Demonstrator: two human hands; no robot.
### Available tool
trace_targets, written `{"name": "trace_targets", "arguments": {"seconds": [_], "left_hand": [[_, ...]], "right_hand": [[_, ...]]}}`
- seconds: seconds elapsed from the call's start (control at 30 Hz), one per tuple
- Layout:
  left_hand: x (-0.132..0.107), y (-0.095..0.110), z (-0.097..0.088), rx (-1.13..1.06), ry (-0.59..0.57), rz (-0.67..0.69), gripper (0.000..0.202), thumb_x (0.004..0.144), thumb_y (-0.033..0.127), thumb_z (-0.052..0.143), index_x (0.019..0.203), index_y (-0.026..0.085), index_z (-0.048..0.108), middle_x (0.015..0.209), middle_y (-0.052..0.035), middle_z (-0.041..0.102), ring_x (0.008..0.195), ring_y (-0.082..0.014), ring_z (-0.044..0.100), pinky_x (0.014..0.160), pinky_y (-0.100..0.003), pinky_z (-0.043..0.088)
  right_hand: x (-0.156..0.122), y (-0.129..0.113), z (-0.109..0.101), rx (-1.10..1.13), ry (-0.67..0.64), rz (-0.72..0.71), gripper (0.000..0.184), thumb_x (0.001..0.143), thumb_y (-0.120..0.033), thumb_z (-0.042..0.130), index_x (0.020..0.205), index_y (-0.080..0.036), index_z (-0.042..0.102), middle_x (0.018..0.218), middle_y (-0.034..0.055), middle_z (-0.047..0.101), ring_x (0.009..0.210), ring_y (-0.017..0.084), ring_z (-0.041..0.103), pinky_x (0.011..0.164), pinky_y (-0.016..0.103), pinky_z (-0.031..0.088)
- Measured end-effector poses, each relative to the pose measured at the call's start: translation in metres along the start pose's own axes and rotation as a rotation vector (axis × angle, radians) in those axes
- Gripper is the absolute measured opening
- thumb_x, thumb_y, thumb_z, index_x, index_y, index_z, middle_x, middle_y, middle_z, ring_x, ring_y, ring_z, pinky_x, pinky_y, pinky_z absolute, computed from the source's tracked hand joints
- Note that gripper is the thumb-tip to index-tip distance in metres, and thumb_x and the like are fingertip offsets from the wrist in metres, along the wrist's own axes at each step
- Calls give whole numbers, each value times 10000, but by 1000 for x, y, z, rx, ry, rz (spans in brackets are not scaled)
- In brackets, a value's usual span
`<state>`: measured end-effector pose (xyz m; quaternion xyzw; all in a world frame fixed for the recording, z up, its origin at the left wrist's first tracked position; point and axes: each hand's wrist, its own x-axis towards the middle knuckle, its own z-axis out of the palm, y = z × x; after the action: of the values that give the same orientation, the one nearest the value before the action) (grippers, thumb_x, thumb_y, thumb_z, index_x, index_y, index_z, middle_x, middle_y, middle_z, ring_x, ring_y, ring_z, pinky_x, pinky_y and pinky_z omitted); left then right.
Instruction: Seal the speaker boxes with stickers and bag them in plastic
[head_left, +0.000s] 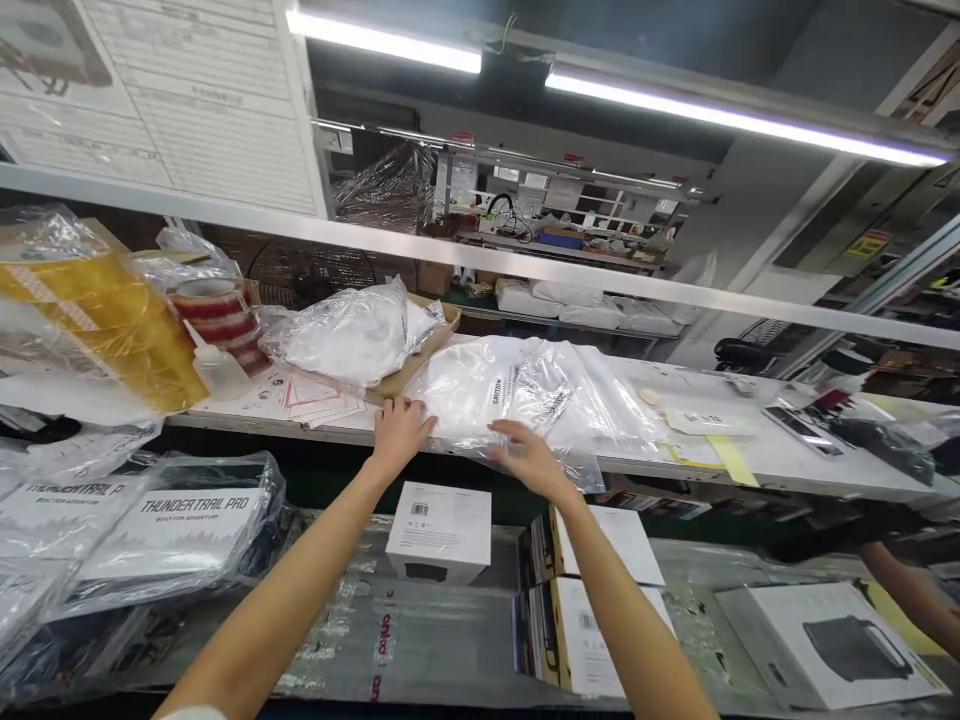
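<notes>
Both arms reach forward to a white shelf, where clear plastic bags [555,385] printed "CAUTION" lie flat in a loose stack. My left hand [399,432] rests at the shelf's front edge by the stack's left end, its fingers bent and thumb apart. Over the front edge of the same bags is my right hand [529,458], with fingers and thumb spread; whether it pinches any film is hard to see. Below and between the arms sits a white box [439,525]. More white boxes [611,620] stand stacked under my right forearm.
Packed "THUNDER TRAIL PRO" bags [176,520] lie at left. Yellow tape [112,320], a red-striped roll [221,315] and a squeeze bottle [221,370] stand on the shelf. A phone [802,430] lies right. Another person's arm [911,600] is near a kettle-pictured box [840,645].
</notes>
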<state>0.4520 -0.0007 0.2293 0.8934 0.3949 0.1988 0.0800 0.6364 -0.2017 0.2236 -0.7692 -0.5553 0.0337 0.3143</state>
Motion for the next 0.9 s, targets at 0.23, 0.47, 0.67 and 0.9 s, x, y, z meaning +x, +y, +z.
{"name": "trace_targets", "arguments": {"seconds": [0.23, 0.47, 0.67, 0.9], "left_hand": [[-5, 28, -5, 43, 191, 26, 374, 977, 302, 579, 1296, 171, 724, 1555, -241, 478, 1419, -475, 420, 1136, -627, 341], [21, 78, 36, -250, -245, 311, 533, 1016, 526, 502, 1487, 292, 590, 1660, -133, 447, 1560, -388, 347, 1260, -597, 218], [44, 109, 28, -351, -69, 156, 471, 1002, 423, 560, 1413, 206, 641, 1666, -187, 417, 1586, -405, 282, 1280, -646, 80], [5, 210, -3, -1484, -631, 125, 807, 758, 498, 891, 1449, 201, 599, 1399, -182, 677, 1288, -384, 640, 1124, -503, 455]], "right_hand": [[40, 85, -62, -346, 214, 394, 416, 946, -353, 625, 1273, -120, 731, 1357, 225, 655, 1304, 405, 543, 1102, 546, 391], [59, 116, -116, -76, 479, 339, 361, 983, -343, 503, 1070, -167, 807, 1122, 158, 733, 1008, 290, 659, 950, 438, 480], [27, 104, -138, 742, 864, 265, 452, 804, -517, 723, 1070, -156, 770, 963, 79, 762, 852, 207, 698, 810, 357, 572], [26, 13, -112, 1154, 561, 155, 344, 690, -455, 833, 919, -216, 739, 886, 27, 737, 808, 181, 685, 766, 325, 594]]}}
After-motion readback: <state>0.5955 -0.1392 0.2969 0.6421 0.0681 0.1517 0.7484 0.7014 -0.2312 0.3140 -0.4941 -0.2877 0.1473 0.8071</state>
